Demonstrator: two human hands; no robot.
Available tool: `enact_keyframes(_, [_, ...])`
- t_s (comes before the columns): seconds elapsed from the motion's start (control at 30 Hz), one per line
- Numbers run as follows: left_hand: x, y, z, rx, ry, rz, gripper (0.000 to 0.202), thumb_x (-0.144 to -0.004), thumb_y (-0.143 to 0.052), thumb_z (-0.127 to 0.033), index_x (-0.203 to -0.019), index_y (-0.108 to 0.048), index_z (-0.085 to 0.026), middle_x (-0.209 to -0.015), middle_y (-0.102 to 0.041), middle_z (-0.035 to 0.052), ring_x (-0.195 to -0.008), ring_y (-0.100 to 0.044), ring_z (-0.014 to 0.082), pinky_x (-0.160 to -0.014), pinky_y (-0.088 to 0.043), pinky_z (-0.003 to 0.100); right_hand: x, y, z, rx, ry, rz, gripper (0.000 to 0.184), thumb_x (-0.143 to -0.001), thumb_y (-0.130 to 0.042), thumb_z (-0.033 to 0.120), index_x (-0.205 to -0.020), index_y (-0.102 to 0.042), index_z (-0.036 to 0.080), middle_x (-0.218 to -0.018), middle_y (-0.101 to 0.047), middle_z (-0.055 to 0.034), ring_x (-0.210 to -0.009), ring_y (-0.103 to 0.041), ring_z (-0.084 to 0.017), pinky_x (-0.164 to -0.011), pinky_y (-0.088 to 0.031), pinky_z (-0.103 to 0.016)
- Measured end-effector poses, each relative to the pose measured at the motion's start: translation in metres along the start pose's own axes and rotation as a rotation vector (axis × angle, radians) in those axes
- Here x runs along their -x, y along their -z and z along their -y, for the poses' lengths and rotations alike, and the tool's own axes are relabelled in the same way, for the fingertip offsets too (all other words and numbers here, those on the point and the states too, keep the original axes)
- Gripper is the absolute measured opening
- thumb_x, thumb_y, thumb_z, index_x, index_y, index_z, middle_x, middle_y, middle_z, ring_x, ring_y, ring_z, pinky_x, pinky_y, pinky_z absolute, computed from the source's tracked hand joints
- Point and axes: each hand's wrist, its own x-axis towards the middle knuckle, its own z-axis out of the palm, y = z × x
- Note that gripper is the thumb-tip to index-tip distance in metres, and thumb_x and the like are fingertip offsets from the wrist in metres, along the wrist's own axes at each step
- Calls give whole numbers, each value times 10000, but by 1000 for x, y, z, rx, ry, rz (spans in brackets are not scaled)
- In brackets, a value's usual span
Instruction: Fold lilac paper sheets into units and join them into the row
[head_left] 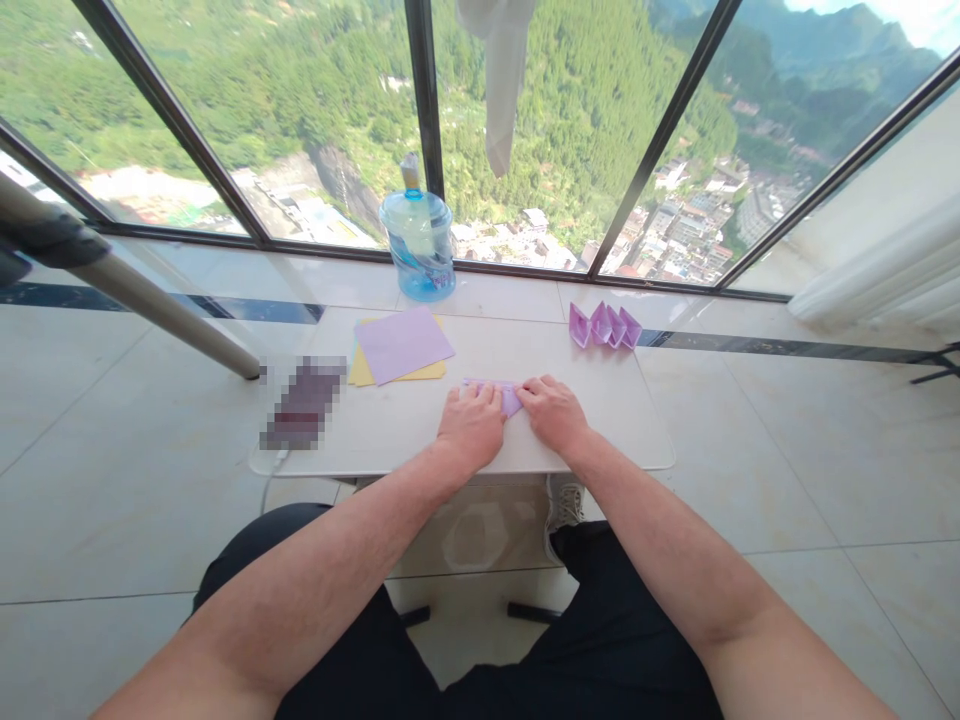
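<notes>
A small folded piece of purple paper (501, 391) lies on the white table (615, 420) in front of me. My left hand (471, 425) presses down on its left part with fingers curled and held together. My right hand (553, 412) rests on its right end, fingers pressed flat against the paper. Most of the paper is hidden under the two hands.
A stack of square sheets, purple (403, 343) on yellow (361, 370), lies at the table's back left. A blurred-out flat object (302, 403) sits at the left edge. Several folded purple paper pieces (604, 326) stand at the back right. A blue water jug (418, 240) stands by the window.
</notes>
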Motion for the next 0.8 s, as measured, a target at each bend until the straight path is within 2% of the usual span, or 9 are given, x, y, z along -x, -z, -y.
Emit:
enact_keyframes(0.23, [1, 2, -3, -22, 25, 31, 419, -978, -424, -268, -1342, -592, -144, -1322, -625, 201, -1194, -543, 370, -901, -391, 529, 1, 3, 5, 9, -23, 22, 383, -998, -415, 198, -1328, -607, 175, -1194, -661, -138, -1069, -531, -265, -897, -407, -363])
enact_keyframes(0.37, [1, 3, -4, -15, 50, 62, 459, -987, -384, -276, -1386, -559, -134, -1353, -602, 203, -1215, -517, 384, -918, -382, 541, 0, 6, 7, 3, -34, 47, 420, -1002, -402, 205, -1385, -572, 240, -1191, -652, -125, -1054, -523, -261, -897, -396, -360])
enact_keyframes(0.47, [2, 2, -4, -29, 77, 82, 486, -989, -370, -297, -1421, -537, -147, -1403, -583, 167, -1292, -454, 413, -966, -368, 542, -1, 7, 7, 9, -36, 58, 442, -1004, -392, 209, -1413, -552, 258, -1194, -647, -122, -1051, -520, -267, -899, -394, -366])
enact_keyframes(0.6, [1, 2, -3, -51, 38, 109, 509, -999, -343, -297, -1456, -511, -153, -1488, -528, 133, -1432, -315, 418, -1098, -266, 564, -1, 8, 8, 15, -30, 57, 442, -1000, -395, 215, -1409, -557, 257, -1191, -643, -125, -1047, -518, -274, -900, -393, -374])
enact_keyframes(0.8, [2, 4, -3, -59, 36, 135, 524, -1006, -311, -290, -1474, -490, -134, -1508, -503, 154, -1378, -409, 415, -1093, -279, 592, -1, 10, 9, 18, -31, 50, 429, -1004, -386, 222, -1389, -574, 243, -1188, -654, -129, -1042, -531, -274, -911, -392, -378])
